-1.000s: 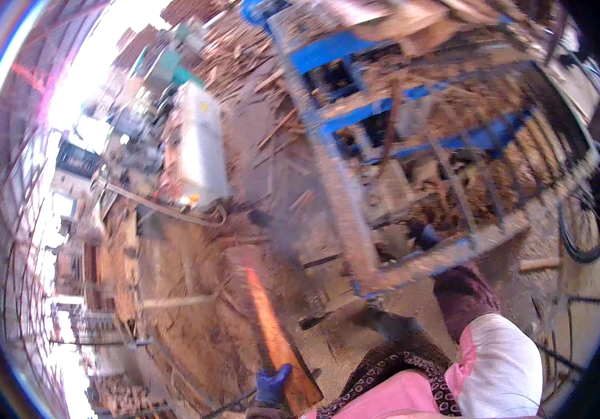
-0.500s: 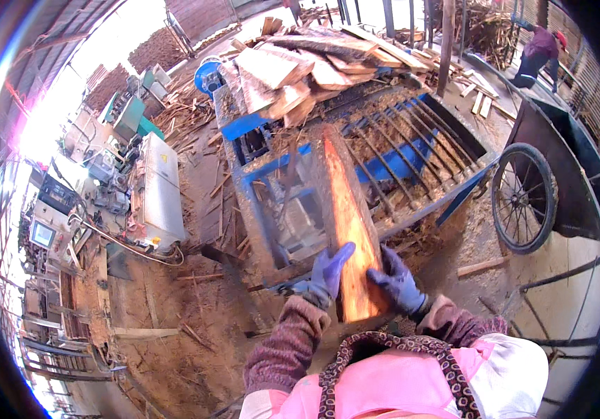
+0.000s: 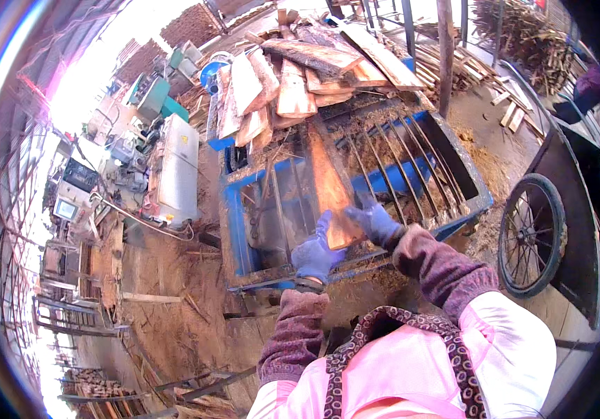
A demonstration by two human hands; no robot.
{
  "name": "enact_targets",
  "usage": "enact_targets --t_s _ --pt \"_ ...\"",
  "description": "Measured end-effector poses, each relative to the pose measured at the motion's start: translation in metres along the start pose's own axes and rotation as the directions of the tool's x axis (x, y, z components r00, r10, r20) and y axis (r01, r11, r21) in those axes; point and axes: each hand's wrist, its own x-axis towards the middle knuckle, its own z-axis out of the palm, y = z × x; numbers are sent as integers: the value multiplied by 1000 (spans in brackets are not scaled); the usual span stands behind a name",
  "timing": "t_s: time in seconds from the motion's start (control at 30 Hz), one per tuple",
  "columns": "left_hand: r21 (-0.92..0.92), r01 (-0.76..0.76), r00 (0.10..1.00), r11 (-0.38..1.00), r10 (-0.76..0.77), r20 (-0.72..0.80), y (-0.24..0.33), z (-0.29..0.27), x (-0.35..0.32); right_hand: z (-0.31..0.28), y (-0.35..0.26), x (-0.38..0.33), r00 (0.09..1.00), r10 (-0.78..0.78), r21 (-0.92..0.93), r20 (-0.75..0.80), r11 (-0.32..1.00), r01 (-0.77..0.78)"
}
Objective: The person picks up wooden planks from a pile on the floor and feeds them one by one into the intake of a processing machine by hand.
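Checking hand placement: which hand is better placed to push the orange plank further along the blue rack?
Probably the left hand: it sits at the plank's near end, behind it. The right hand grips its side edge.

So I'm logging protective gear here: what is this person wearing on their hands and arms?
Both hands wear blue-purple work gloves: left hand, right hand. The forearms are covered by dark maroon knitted sleeves with ribbed cuffs, over which sits a pink apron with patterned dark trim.

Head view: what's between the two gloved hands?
The near end of a reddish wood slab, gripped by left hand and right hand, over the blue rack.
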Motion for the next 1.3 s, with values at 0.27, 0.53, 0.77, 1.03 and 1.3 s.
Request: enact_targets --t_s 0.27,0.53,0.77,1.03,1.3 --pt "-73 15 999 997 -12 41 -9 28 60 -22 -14 7 961 -247 -830 124 505 237" --pt "10 124 975 992 -123 186 -20 24 183 -103 -154 238 695 -712 -963 101 105 247" --pt "-845 254 965 470 -59 257 -44 46 256 -108 -224 339 982 168 -980 -85 166 -113" --pt "-920 284 909 -271 382 168 69 -43 230 -94 -192 170 994 -32 -993 -101 57 -99" --pt "-974 226 954 -27 207 216 142 56 67 -111 -60 -119 930 154 17 -333 987 -158"
